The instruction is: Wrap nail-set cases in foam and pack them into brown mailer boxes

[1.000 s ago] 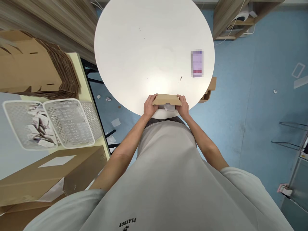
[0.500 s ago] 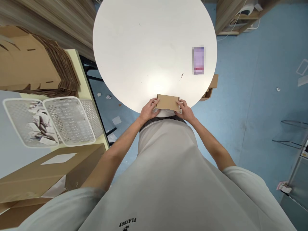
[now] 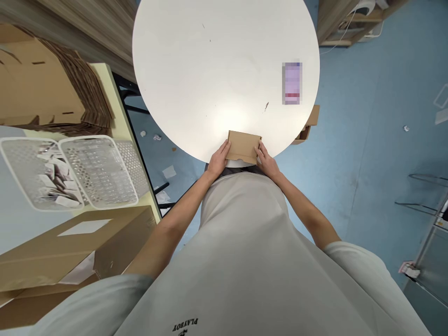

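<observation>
A small flat brown cardboard box (image 3: 244,145) lies at the near edge of a round white table (image 3: 217,70). My left hand (image 3: 219,160) grips its left side, fingers curled against the edge. My right hand (image 3: 265,159) presses on its right side in the same way. The lid looks shut flat. A white part shows just under the box's near edge.
A blurred purple phone-like item (image 3: 291,83) lies on the table at the right. To the left stand a stack of flat cardboard sheets (image 3: 45,88), two white perforated baskets (image 3: 70,172) and a large brown carton (image 3: 70,252). A small box (image 3: 308,126) sits under the table's right edge. Blue floor with paper scraps.
The box's top flap has come down from tilted to flat. Both hands have slid from the box's upper corners to its sides, and the box sits a little further onto the table.
</observation>
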A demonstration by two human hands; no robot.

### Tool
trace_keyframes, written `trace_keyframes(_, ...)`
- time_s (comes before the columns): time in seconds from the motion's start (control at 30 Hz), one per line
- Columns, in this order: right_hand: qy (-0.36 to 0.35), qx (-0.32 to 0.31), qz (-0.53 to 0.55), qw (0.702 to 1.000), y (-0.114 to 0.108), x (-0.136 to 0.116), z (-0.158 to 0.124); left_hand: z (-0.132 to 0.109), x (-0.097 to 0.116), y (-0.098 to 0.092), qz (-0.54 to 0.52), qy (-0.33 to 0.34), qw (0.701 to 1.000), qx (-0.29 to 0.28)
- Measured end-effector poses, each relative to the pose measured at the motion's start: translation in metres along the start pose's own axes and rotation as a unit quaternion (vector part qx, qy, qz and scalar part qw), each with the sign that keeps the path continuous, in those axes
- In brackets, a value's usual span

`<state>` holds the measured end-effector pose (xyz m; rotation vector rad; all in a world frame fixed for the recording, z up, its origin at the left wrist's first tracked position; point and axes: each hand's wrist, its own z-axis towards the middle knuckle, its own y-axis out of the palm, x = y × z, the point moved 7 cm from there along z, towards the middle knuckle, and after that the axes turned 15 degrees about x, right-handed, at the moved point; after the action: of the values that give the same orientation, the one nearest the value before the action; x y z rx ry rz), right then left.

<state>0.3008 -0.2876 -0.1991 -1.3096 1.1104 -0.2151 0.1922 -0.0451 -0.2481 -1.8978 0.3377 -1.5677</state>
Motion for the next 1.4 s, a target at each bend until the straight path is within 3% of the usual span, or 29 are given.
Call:
trace_keyframes(0.13, -0.037, -0.013, -0.012, 0.999, 0.006, -0.003, 0.003, 0.002, -0.001, -0.001, -0.018, -0.022, 0.999, 0.027)
trace_keyframes(0.23, -0.01, 0.001, -0.015, 1.0, 0.008, 0.0, 0.005, 0.005, 0.004, -0.002, -0.027, -0.024, 0.998, 0.042)
trace_keyframes(0.33, 0.044, 0.024, -0.001, 0.999, 0.005, 0.0, 0.008, 0.007, 0.012, -0.007, -0.022, -0.036, 0.997, 0.06)
trace_keyframes(0.43, 0.102, 0.079, 0.064, 0.99, -0.013, -0.006, 0.014, 0.012, 0.027, -0.02, -0.007, -0.057, 0.995, 0.077)
trace_keyframes(0.6, 0.213, 0.144, 0.184, 0.949, -0.048, -0.011, 0.029, 0.031, 0.058, -0.048, 0.004, -0.126, 0.987, 0.099)
trace_keyframes(0.73, 0.304, 0.145, 0.204, 0.919, -0.052, -0.007, 0.042, 0.051, 0.07, -0.059, 0.012, -0.193, 0.976, 0.102)
trace_keyframes(0.83, 0.333, 0.167, 0.204, 0.905, -0.053, -0.007, 0.052, 0.059, 0.073, -0.061, 0.025, -0.224, 0.968, 0.109)
trace_keyframes(0.93, 0.327, 0.182, 0.192, 0.907, -0.059, -0.013, 0.06, 0.058, 0.079, -0.059, 0.032, -0.225, 0.967, 0.114)
trace_keyframes(1.13, 0.257, 0.175, 0.135, 0.941, -0.069, -0.024, 0.064, 0.053, 0.095, -0.061, 0.053, -0.173, 0.968, 0.171)
trace_keyframes(1.4, 0.234, 0.126, 0.118, 0.957, -0.067, -0.022, 0.058, 0.056, 0.091, -0.069, 0.096, -0.134, 0.975, 0.148)
